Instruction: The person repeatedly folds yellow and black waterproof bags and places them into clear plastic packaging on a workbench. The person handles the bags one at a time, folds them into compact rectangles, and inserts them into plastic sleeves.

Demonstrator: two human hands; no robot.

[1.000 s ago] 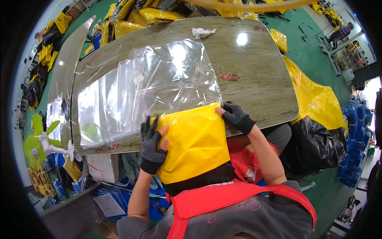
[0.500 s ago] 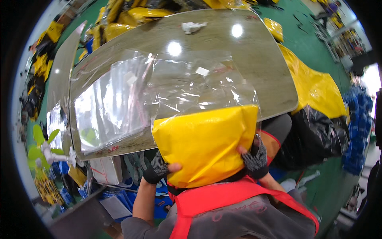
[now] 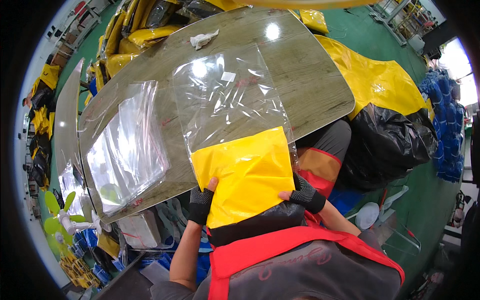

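Both hands grasp the folded yellow garment with a black band (image 3: pixel 245 182) at its lower corners. The left hand (image 3: pixel 201 204), in a black fingerless glove, pinches the lower left corner with the thumb on top; the right hand (image 3: pixel 306 194), in the same kind of glove, is closed on the lower right corner. The garment sits in the lower centre of the frame, and its upper part is already inside the large clear plastic bag (image 3: pixel 231 100) — the bag lies flat on the grey wood-pattern table (image 3: pixel 310 80) and reaches toward the upper centre.

Left of the bag, a stack of clear plastic bags (image 3: pixel 129 145) rests on the same table. Farther, near the top edge of the table, lies a small crumpled white cloth (image 3: pixel 202 38). At the right of the frame — beside the table — a yellow sheet (image 3: pixel 380 80) covers a heap of black plastic sacks (image 3: pixel 390 145).
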